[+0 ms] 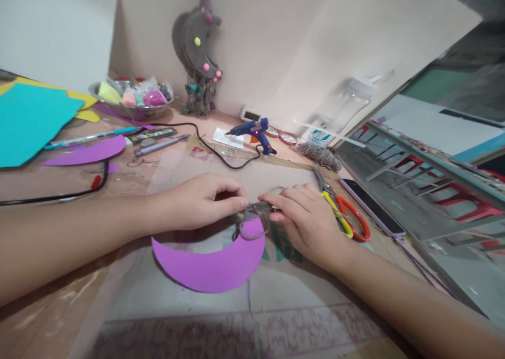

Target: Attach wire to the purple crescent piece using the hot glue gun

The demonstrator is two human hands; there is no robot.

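Note:
A purple crescent-shaped cutout lies between my hands, its right tip partly covered by grey yarn. A loop of the yarn hangs over the purple surface just below that tip. My left hand is closed, thumb and forefinger pinching the yarn at the tip. From the other side, my right hand is closed on the yarn too, its fingertips partly hidden. Just beyond my right hand lie scissors with yellow and orange handles.
A blue glue gun stands behind my hands, its black cable running left. Near it lies a grey yarn bundle. A phone rests at the right edge. Left are turquoise sheets and a metal bowl. A decorated grey crescent stands against the wall.

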